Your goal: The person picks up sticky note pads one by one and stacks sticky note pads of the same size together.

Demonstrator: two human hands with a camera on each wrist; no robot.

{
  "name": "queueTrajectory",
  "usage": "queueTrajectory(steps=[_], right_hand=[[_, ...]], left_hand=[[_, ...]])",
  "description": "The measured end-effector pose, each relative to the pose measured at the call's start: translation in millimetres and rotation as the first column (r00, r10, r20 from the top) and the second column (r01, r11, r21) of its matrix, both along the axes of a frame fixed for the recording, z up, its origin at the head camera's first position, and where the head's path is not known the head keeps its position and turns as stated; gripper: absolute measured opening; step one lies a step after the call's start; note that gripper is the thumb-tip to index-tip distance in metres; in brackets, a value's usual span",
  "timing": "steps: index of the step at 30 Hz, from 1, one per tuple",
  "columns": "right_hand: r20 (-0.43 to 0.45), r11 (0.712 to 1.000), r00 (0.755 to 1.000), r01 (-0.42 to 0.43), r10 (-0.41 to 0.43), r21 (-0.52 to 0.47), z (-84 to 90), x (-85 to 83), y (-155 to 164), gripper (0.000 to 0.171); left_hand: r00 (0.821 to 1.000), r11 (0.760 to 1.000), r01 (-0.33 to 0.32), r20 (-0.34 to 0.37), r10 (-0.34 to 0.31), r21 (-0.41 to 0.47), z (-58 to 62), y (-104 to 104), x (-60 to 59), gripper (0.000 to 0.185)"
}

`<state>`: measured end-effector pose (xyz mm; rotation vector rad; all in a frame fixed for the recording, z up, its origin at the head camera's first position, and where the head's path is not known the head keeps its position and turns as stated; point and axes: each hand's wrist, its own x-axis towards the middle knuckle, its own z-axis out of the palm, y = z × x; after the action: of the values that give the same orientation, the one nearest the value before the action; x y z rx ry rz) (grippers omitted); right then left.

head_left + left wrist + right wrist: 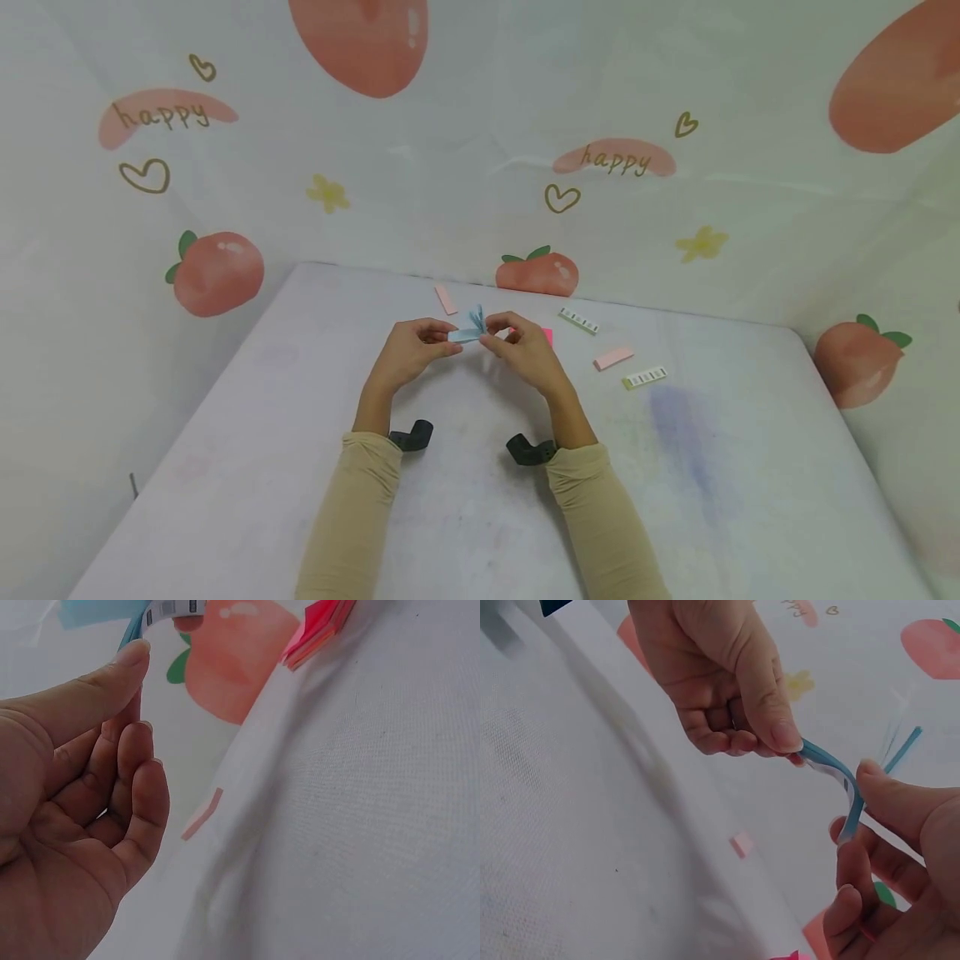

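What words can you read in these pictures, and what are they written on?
"happy" on the left pink patch of the peach-printed wall cloth.
"happy" on the right pink patch of that cloth.
Dark marks on the two small white label strips lying on the table: too small to read.
Print on the white strip on the pale blue sticky-note pad both hands hold: blurred.

- The table (300,467) is wide and has a white cloth on it.
- Two pink strips (446,299) (613,358) lie on it, well apart.
- Two white strips with dark bars (578,320) (645,377) lie on the right part.
- A bright pink pad (547,336) lies near the middle.
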<state>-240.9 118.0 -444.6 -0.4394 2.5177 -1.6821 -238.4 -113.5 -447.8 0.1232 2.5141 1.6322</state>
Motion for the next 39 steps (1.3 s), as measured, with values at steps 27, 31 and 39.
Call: queueTrajectory(steps=[27, 31, 39], right_hand=[[-0.031, 0.998, 0.999, 0.045, -0.043, 0.053, -5.8, 5.4, -18.1, 0.032], [-0.039, 0.992, 0.998, 0.057, -0.053, 0.109, -6.5, 8.1, -25.4, 0.029], [-0.009, 0.981, 0.997, 0.073, -0.072, 0.178, -9.3, 11.4, -34.0, 0.028]], left_hand=[[0.999, 1.000, -0.001, -0.055, 0.001, -0.001, -3.3, -12.3, -0.8, 0.051], [1.000, 1.000, -0.004, -0.028, 0.004, -0.014, -4.5, -17.5, -0.1, 0.049], [1.000, 0.996, -0.025, -0.016, 0.024, -0.086, -7.8, -27.7, 1.1, 0.038]])
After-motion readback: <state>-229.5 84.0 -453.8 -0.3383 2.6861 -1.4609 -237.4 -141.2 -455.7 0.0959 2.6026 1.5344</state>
